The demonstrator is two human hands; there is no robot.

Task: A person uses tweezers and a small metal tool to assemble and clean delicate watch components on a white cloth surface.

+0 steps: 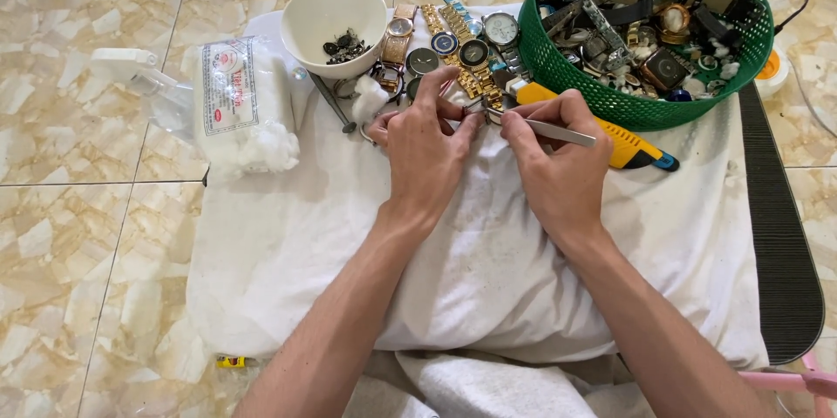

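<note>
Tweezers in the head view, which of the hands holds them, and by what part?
The right hand pinches the metal tweezers near their tip end. The left hand grips something small I cannot identify.

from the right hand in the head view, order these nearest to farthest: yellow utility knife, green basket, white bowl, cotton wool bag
From the right hand:
1. Yellow utility knife, just behind it to the right.
2. Green basket, behind, up right.
3. White bowl, across to the upper left.
4. Cotton wool bag, far left.

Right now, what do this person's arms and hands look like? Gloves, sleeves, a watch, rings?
Both forearms are bare, with no sleeves in view. The left hand and right hand wear no gloves, and no watch or bracelet shows on either wrist. No rings show on the visible fingers. Nails look short.
</note>
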